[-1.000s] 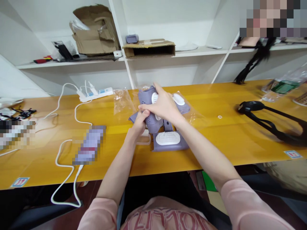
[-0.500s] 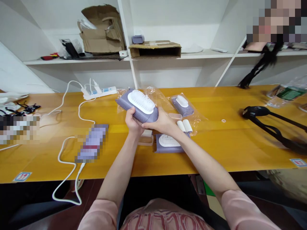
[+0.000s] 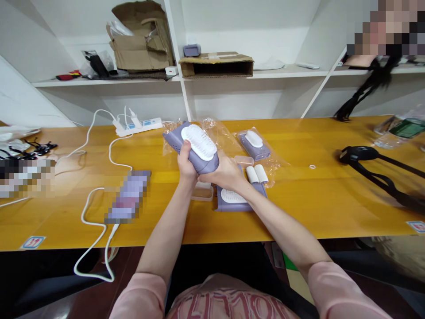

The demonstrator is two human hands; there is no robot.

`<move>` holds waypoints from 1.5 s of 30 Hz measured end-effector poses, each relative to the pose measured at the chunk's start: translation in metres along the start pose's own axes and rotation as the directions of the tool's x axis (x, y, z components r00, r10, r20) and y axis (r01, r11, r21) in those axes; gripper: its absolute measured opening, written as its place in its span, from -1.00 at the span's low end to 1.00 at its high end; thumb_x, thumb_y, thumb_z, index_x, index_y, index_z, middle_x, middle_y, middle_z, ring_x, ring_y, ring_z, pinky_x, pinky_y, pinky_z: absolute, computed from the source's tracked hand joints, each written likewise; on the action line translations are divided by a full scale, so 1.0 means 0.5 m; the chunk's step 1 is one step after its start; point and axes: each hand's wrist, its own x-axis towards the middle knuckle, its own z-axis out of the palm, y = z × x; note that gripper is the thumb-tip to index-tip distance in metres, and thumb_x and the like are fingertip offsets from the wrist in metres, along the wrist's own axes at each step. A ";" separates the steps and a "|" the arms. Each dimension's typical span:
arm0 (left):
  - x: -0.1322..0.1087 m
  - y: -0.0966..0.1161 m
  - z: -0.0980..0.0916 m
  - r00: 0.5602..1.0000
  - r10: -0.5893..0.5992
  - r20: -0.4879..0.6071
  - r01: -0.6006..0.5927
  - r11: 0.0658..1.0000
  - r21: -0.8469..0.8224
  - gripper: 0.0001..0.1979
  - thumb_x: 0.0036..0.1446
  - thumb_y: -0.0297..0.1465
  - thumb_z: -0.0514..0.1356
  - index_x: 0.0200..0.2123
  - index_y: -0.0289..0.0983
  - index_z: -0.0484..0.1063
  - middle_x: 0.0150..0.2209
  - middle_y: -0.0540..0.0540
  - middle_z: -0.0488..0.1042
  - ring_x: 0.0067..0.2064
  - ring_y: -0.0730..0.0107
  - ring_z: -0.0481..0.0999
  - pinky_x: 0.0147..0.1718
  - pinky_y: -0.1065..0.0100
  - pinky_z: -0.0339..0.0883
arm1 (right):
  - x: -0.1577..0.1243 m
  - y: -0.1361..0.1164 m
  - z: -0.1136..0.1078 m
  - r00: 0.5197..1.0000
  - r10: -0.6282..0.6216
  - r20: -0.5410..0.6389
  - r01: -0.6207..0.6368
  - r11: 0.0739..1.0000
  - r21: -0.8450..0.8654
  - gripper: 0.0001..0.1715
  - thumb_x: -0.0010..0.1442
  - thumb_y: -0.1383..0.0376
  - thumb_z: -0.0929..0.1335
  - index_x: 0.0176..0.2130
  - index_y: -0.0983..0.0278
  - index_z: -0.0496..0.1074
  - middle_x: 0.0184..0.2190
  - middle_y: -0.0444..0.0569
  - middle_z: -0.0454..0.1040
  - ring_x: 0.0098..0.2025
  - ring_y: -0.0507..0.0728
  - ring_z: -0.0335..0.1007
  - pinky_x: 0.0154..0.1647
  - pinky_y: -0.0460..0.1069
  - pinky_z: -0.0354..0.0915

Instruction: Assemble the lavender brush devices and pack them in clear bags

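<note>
- running over the left of the yellow wooden bench (image 3: pixel 315 208), a white cable (image 3: pixel 96 119) loops from a power strip (image 3: pixel 138 127) and passes near a flat pixelated object (image 3: pixel 128 197), too blurred to name.
- curling around the lilac plastic body of a scrubbing brush (image 3: pixel 199 148), the left hand (image 3: pixel 187 166) grips from below, its thumb (image 3: pixel 186 144) pressed at the edge of the white bristle pad (image 3: pixel 198 141).
- holding the brush tilted above the bench, bristles up and narrow end pointing up and left, both hands keep it clear of a crumpled clear plastic bag (image 3: pixel 219 137) behind it.
- sitting below the hands, a translucent plastic tray (image 3: pixel 202 192) lies on the bench.
- cupping the brush's lower end, the right hand (image 3: pixel 226 173) presses its fingers (image 3: pixel 206 176) against the lilac body.
- judging the hold, this two-handed grip looks sound: the body takes the pressure, and the fingers mostly stay off the bristles.
- lying to the right are a second brush (image 3: pixel 232 199) under the right forearm, a small tray (image 3: pixel 244 160), two white rollers (image 3: pixel 257 175) and a third brush (image 3: pixel 254 144) on a clear bag.
- ending the bench on the right are a small white ring (image 3: pixel 312 167), a black strap (image 3: pixel 375 166) and a clear bottle (image 3: pixel 407 128).
</note>
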 end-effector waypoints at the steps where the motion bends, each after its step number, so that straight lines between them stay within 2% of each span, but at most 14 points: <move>1: 0.001 0.004 0.001 1.000 -0.015 0.022 0.015 1.000 0.002 -0.47 -0.05 -0.02 0.16 -0.11 -0.26 0.39 -0.14 -0.14 0.50 -0.01 0.12 0.46 -0.05 0.22 0.35 | 0.000 0.000 0.000 1.000 -0.003 0.005 0.003 1.000 0.008 -0.14 -0.33 0.01 0.47 -0.04 0.25 0.25 -0.24 0.00 0.47 -0.25 0.25 0.43 -0.42 0.03 0.31; 3: 0.002 0.014 0.005 0.996 -0.068 0.060 0.068 0.998 0.008 -0.46 -0.03 0.02 0.12 -0.11 -0.26 0.39 -0.14 -0.16 0.50 -0.02 0.11 0.47 -0.05 0.19 0.35 | 0.000 -0.002 0.001 1.000 -0.003 0.012 0.002 1.000 0.024 -0.15 -0.33 0.03 0.47 -0.05 0.23 0.25 -0.24 -0.01 0.46 -0.24 0.24 0.42 -0.40 0.03 0.31; 5: 0.001 0.023 0.007 0.994 -0.090 0.054 0.090 0.996 0.007 -0.45 -0.02 0.02 0.10 -0.10 -0.26 0.39 -0.14 -0.16 0.50 -0.02 0.11 0.46 -0.04 0.19 0.35 | 0.001 -0.007 0.003 1.000 0.008 0.013 -0.008 1.000 0.016 -0.17 -0.33 0.02 0.47 -0.07 0.23 0.25 -0.24 0.00 0.46 -0.22 0.25 0.42 -0.39 0.04 0.31; 9: -0.002 0.032 0.009 0.999 -0.002 -0.042 0.002 1.000 -0.008 -0.44 0.00 0.03 0.06 -0.08 -0.25 0.39 -0.13 -0.16 0.49 0.07 0.09 0.39 0.01 0.17 0.31 | 0.002 -0.024 0.008 0.999 0.030 -0.018 -0.031 0.998 -0.059 -0.22 -0.33 -0.05 0.46 -0.14 0.23 0.26 -0.27 0.03 0.45 -0.22 0.30 0.41 -0.38 0.07 0.30; 12: -0.002 0.030 0.005 0.998 0.029 -0.063 -0.030 1.000 -0.011 -0.43 0.01 0.04 0.03 -0.09 -0.25 0.39 -0.15 -0.17 0.49 0.09 0.06 0.37 0.02 0.14 0.30 | 0.004 -0.024 0.007 0.999 0.027 -0.018 -0.027 1.000 0.005 -0.20 -0.36 -0.02 0.48 -0.15 0.22 0.25 -0.25 0.03 0.46 -0.19 0.31 0.41 -0.34 0.10 0.32; 14: 0.000 0.028 0.000 0.999 0.027 -0.023 -0.028 0.999 -0.020 -0.43 0.02 0.04 0.00 -0.08 -0.24 0.39 -0.18 -0.16 0.50 0.06 0.06 0.40 -0.01 0.14 0.32 | 0.006 -0.016 0.000 0.999 -0.008 0.051 -0.002 0.980 0.199 -0.23 -0.33 0.03 0.49 -0.14 0.22 0.25 -0.20 0.01 0.46 -0.14 0.28 0.41 -0.27 0.10 0.34; 17: 0.001 0.027 -0.007 0.996 0.046 0.080 -0.044 0.999 -0.033 -0.41 0.05 0.06 -0.05 -0.03 -0.21 0.36 -0.24 -0.13 0.51 -0.05 0.09 0.48 -0.07 0.14 0.36 | 0.012 -0.002 -0.018 0.966 -0.057 0.254 -0.102 0.815 0.570 -0.52 -0.14 0.13 0.43 -0.22 0.22 0.28 -0.30 -0.06 0.49 -0.22 0.18 0.47 -0.25 0.07 0.36; 19: -0.001 0.028 -0.011 0.989 0.057 0.136 -0.056 0.998 -0.016 -0.39 0.06 0.08 -0.08 0.00 -0.19 0.34 -0.24 -0.12 0.51 -0.08 0.09 0.50 -0.10 0.14 0.38 | 0.016 0.003 -0.030 0.924 -0.050 0.380 -0.235 0.709 0.665 -0.70 -0.08 0.21 0.39 -0.31 0.23 0.29 -0.46 -0.12 0.49 -0.35 0.13 0.49 -0.30 0.04 0.37; 22: -0.009 0.030 -0.013 0.979 0.045 0.198 -0.049 0.999 0.014 -0.37 0.03 0.10 -0.06 -0.01 -0.19 0.35 -0.21 -0.14 0.50 -0.05 0.06 0.49 -0.11 0.13 0.38 | 0.021 0.005 -0.039 0.892 -0.031 0.450 -0.312 0.678 0.666 -0.81 -0.11 0.33 0.37 -0.40 0.23 0.29 -0.56 -0.17 0.46 -0.44 0.08 0.48 -0.31 0.00 0.37; 28: -0.023 0.034 -0.013 0.949 -0.027 0.313 0.032 0.999 -0.010 -0.33 -0.06 0.14 0.00 -0.07 -0.24 0.39 -0.16 -0.19 0.50 -0.07 -0.01 0.48 -0.15 0.11 0.39 | 0.021 0.012 -0.037 0.901 -0.086 0.425 -0.251 0.695 0.674 -0.80 -0.21 0.45 0.39 -0.49 0.28 0.31 -0.65 -0.24 0.36 -0.58 -0.01 0.37 -0.50 -0.08 0.31; 32: -0.027 0.035 -0.010 0.933 -0.037 0.359 0.064 0.996 -0.064 -0.32 -0.09 0.12 0.03 -0.10 -0.28 0.40 -0.16 -0.22 0.50 -0.05 -0.02 0.48 -0.16 0.10 0.40 | 0.021 0.023 -0.038 0.890 -0.098 0.446 -0.264 0.686 0.678 -0.74 -0.24 0.49 0.40 -0.44 0.33 0.34 -0.60 -0.20 0.43 -0.57 0.00 0.40 -0.50 -0.10 0.33; 36: -0.026 0.033 -0.011 0.921 -0.028 0.388 0.058 0.996 -0.066 -0.32 -0.18 0.13 0.10 -0.14 -0.27 0.43 -0.16 -0.21 0.51 -0.05 -0.05 0.47 -0.18 0.10 0.41 | 0.023 0.030 -0.038 0.828 -0.086 0.554 -0.375 0.650 0.661 -0.64 -0.22 0.48 0.43 -0.32 0.33 0.37 -0.50 -0.15 0.51 -0.50 0.02 0.47 -0.41 -0.08 0.41; 39: -0.026 0.034 -0.014 0.928 -0.025 0.371 0.052 0.997 -0.061 -0.31 -0.22 0.14 0.12 -0.15 -0.25 0.43 -0.18 -0.21 0.51 -0.04 -0.07 0.46 -0.19 0.10 0.41 | 0.021 0.027 -0.042 0.779 -0.093 0.620 -0.430 0.640 0.637 -0.63 -0.18 0.47 0.45 -0.29 0.34 0.39 -0.48 -0.13 0.53 -0.46 0.04 0.51 -0.36 -0.08 0.44; 45: -0.027 0.042 -0.011 0.946 0.022 0.324 0.008 0.996 -0.091 -0.35 -0.19 0.12 0.13 -0.14 -0.22 0.41 -0.20 -0.19 0.50 -0.01 -0.08 0.44 -0.17 0.11 0.39 | 0.012 0.019 -0.049 0.825 -0.050 0.564 -0.408 0.637 0.654 -0.59 -0.15 0.44 0.46 -0.23 0.29 0.37 -0.43 -0.15 0.52 -0.45 0.00 0.49 -0.40 -0.13 0.41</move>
